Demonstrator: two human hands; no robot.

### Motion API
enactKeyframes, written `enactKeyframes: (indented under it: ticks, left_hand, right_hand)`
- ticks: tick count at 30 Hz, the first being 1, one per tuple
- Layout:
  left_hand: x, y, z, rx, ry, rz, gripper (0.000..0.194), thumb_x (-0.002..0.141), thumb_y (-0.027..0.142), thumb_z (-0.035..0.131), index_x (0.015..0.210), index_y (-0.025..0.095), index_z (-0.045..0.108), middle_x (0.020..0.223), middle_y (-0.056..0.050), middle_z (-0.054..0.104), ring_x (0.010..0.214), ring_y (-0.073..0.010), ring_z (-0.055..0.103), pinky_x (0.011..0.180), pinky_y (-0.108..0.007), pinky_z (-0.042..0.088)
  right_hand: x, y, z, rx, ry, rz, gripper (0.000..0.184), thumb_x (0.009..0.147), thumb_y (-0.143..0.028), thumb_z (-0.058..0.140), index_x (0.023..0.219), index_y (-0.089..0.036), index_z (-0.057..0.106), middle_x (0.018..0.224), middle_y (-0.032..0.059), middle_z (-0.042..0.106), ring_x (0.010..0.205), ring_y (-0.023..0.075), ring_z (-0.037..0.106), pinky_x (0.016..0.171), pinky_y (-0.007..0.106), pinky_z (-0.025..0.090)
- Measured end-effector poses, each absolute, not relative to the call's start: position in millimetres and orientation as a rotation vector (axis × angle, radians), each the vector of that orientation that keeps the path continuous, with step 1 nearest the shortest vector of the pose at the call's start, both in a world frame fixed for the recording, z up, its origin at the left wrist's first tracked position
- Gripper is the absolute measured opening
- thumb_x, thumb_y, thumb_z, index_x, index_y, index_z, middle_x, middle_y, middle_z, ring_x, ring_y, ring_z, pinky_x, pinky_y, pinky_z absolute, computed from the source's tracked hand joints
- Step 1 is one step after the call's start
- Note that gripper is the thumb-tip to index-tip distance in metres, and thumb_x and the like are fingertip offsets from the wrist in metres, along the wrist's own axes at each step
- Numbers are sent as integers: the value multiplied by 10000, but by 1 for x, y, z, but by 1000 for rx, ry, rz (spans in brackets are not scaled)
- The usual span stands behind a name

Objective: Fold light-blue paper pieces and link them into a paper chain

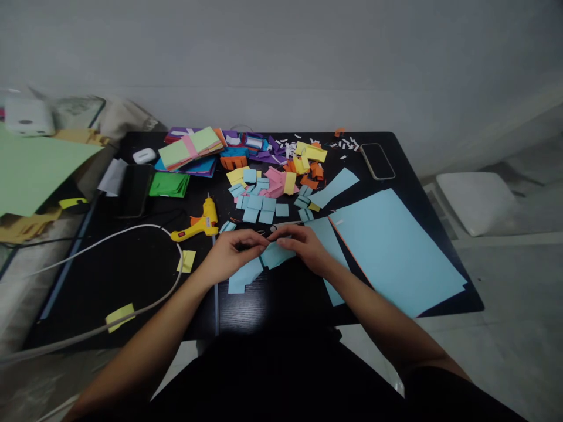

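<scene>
My left hand [231,252] and my right hand [305,245] meet over the front middle of the black table. Both have fingers pinched together on a small light blue paper piece [277,256]; its upper edge is hidden by the fingers. A second light blue paper piece [244,278] with a notched outline lies under and beside my left hand. Just beyond the hands are several small light blue paper squares [255,202]. A long light blue paper strip [328,246] lies by my right wrist, with large light blue sheets [396,252] to its right.
A yellow glue gun [204,223] lies left of my hands, near a looping white cable [180,264]. Farther back are bundled coloured papers [191,149], green paper [169,184], pink paper pieces [275,181] and white scraps [349,143]. A phone [377,161] rests at the back right.
</scene>
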State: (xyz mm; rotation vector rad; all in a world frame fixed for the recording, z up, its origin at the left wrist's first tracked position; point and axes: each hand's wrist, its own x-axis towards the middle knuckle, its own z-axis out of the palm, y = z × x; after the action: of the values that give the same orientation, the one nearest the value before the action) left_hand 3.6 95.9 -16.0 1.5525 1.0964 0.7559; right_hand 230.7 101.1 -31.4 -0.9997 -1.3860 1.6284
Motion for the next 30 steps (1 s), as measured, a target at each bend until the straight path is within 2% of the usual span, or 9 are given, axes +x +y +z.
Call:
enactKeyframes:
  ticks: [3,6,13,15,19,22,27,30]
  left_hand:
    - [4,98,-21,1551,1139,777,123,857,279,729,924,196,791,865,-31,807,789,-164,736,710,-254,548]
    - [3,101,-24,1521,1176,802,149,870,312,725,941,189,770,821,-24,788,748,-154,714,689,-250,530]
    - [4,100,-19,1505,1156,720,284,938,449,670,1025,187,737,829,-20,754,725,-159,667,644,-260,492]
    - [2,100,-17,1511,1112,666,292,950,440,653,1085,190,716,847,-19,752,717,-158,655,629,-260,475]
    - [-6,102,-17,1482,990,656,288,913,354,685,1153,194,673,992,-50,772,828,-179,692,695,-274,499]
    - [-9,102,-19,1469,993,671,302,909,358,703,1159,194,657,917,-35,747,756,-163,661,667,-268,486]
    - [-5,101,-17,1510,1072,664,288,881,364,742,1106,195,682,823,-3,701,664,-139,614,593,-248,464]
    - [-3,101,-16,1585,1075,666,266,872,357,751,1082,199,712,861,-12,726,734,-151,660,655,-258,515]
  right_hand:
    - [228,100,-29,-965,-1349,1742,301,757,-331,850,1031,-243,764,1034,18,740,968,216,680,856,363,565]
    - [226,98,-33,-1001,-1295,1804,473,675,-262,916,1100,-249,708,986,-1,724,864,191,685,778,339,587]
    - [224,100,-43,-1095,-1271,1659,370,699,-285,903,1016,-239,717,856,-22,725,719,159,673,695,314,597]
    - [223,100,-44,-1105,-1250,1640,365,703,-307,904,1014,-240,726,856,-17,725,706,164,676,671,325,613]
    - [223,100,-44,-1094,-1170,1621,341,686,-340,923,946,-237,728,893,-7,727,729,174,691,657,339,639]
    - [224,101,-42,-1073,-1126,1636,349,658,-339,938,903,-231,714,918,-5,719,774,184,693,648,335,639]
    - [226,101,-39,-1083,-1247,1590,347,670,-299,929,946,-234,728,895,-6,732,780,177,680,725,334,599]
    - [227,101,-38,-1077,-1301,1591,303,694,-296,906,941,-240,739,912,-3,751,793,184,687,767,357,583]
